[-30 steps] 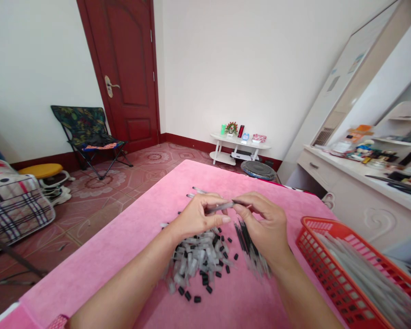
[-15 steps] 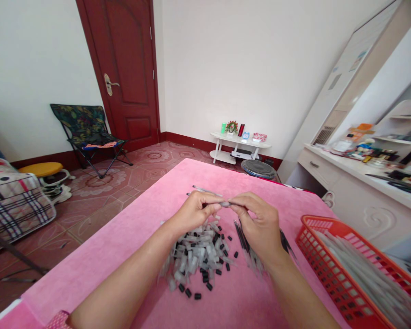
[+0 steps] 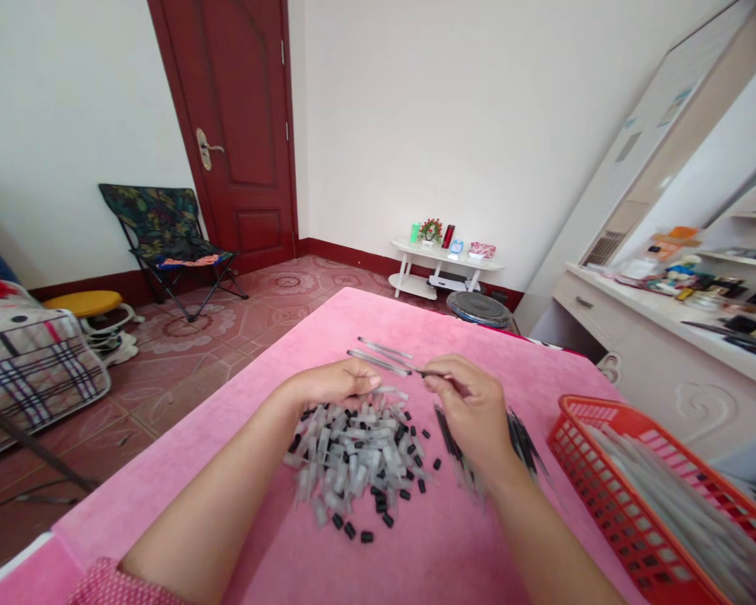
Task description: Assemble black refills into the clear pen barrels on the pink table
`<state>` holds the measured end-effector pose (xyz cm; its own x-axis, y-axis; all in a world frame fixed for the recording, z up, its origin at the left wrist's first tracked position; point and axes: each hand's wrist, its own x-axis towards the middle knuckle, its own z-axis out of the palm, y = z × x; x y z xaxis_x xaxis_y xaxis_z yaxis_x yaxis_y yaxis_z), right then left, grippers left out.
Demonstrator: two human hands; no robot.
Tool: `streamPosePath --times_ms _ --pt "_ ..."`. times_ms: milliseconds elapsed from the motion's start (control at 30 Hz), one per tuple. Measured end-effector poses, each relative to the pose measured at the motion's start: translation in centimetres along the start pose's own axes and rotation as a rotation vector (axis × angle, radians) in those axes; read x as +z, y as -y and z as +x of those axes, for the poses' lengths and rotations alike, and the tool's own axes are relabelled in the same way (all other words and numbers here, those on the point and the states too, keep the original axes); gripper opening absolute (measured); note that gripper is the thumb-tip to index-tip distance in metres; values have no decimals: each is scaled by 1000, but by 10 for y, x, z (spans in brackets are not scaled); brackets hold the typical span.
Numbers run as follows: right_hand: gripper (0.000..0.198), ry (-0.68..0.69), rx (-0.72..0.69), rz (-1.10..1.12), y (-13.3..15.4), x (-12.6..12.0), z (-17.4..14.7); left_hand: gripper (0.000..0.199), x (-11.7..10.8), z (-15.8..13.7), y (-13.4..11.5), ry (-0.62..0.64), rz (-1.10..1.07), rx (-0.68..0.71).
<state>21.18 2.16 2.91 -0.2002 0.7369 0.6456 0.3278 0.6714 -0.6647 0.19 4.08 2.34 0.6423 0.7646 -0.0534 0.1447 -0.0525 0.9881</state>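
Observation:
My right hand (image 3: 469, 395) pinches a thin dark pen-like rod (image 3: 421, 372) between thumb and forefinger; its tip points left. My left hand (image 3: 337, 382) is closed, thumb against forefinger, at the far edge of a pile of translucent plastic sleeves (image 3: 353, 462). Whether anything sits in that pinch I cannot make out. Small black caps (image 3: 366, 537) lie among the sleeves and along the near side of the pile. Beyond the hands rest a few slim rods with clear bodies and dark ends (image 3: 378, 362). Dark thin rods (image 3: 450, 441) lie bunched under my right hand.
A red plastic basket (image 3: 605, 496) full of long translucent pieces stands on the right of the pink-covered table (image 3: 227, 470). More dark rods (image 3: 524, 441) lie between it and my right wrist. A white dresser (image 3: 655, 361) is beyond the basket.
My hands, together at one piece before, have come apart. The left has moved left and down towards the pile; the right keeps a dark rod. An additional rod shows beyond the hands.

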Motion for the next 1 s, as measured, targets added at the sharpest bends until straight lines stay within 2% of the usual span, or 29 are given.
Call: streamPosePath --times_ms 167,233,367,467,533,600,700,800,900,1000 --pt "16 58 244 -37 -26 11 -6 39 -14 6 15 -262 -190 76" --pt "17 112 289 -57 -37 21 -13 37 -15 8 18 -291 -235 101" --pt "16 195 319 -38 -45 34 -20 37 -13 11 15 -282 -127 102" --pt "20 147 316 -17 -38 33 -17 36 -8 12 12 -269 84 85" --pt "29 117 321 34 -31 30 -14 34 -3 14 11 -213 214 95" --pt "28 153 304 78 -26 27 -12 32 2 14 9 -139 301 108" --pt "16 216 240 37 -26 20 -9 27 7 8 1 -39 332 83" --pt "14 187 266 -6 -32 4 -4 26 5 -2 -12 5 268 28" --pt "14 207 380 115 -38 -16 1 30 -2 -10 -24 -87 173 22" --pt "19 313 476 259 -35 -29 4 29 -6 -10 -29 -313 95 83"
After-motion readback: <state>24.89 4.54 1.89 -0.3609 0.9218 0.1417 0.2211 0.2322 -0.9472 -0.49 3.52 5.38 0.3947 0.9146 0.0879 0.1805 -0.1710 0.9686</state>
